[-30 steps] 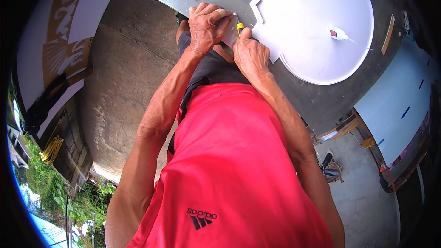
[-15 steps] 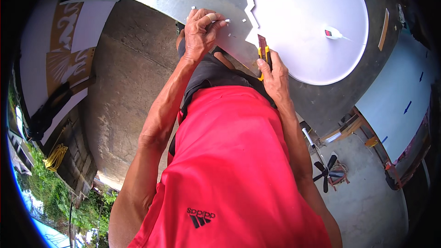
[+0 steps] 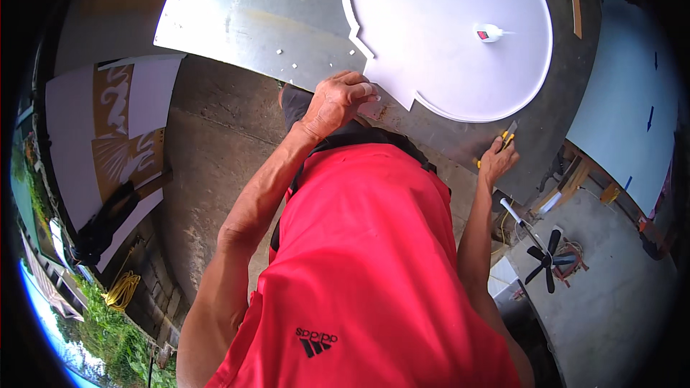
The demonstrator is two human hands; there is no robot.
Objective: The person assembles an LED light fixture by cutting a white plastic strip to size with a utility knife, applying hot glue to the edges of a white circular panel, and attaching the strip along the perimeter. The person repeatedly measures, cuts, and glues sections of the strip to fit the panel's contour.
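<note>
My left hand (image 3: 336,105) is at the near edge of the metal-topped table, its fingers pinched on a small white piece (image 3: 375,98). A pale band wraps one of its fingers. Just beyond it lies a large white round panel (image 3: 438,43) with a thin raised rim and a notched tab on its near left side. My right hand (image 3: 497,161) is closed around a yellow and black utility knife (image 3: 507,136), blade out and pointing away from me, near the panel's lower right rim. A small white bottle (image 3: 489,33) with a red label lies on the panel.
Small white scraps (image 3: 293,66) are scattered on the metal tabletop (image 3: 266,25). A brown strip (image 3: 574,1) lies right of the panel. On the right are a light blue sheet (image 3: 611,93) and a black-bladed fan (image 3: 548,260). Patterned brown-and-white panels (image 3: 115,111) stand at left.
My right hand has moved right with the knife, away from the panel's tab. My left hand has come nearer the tab, still pinching a small white piece. The view has shifted.
</note>
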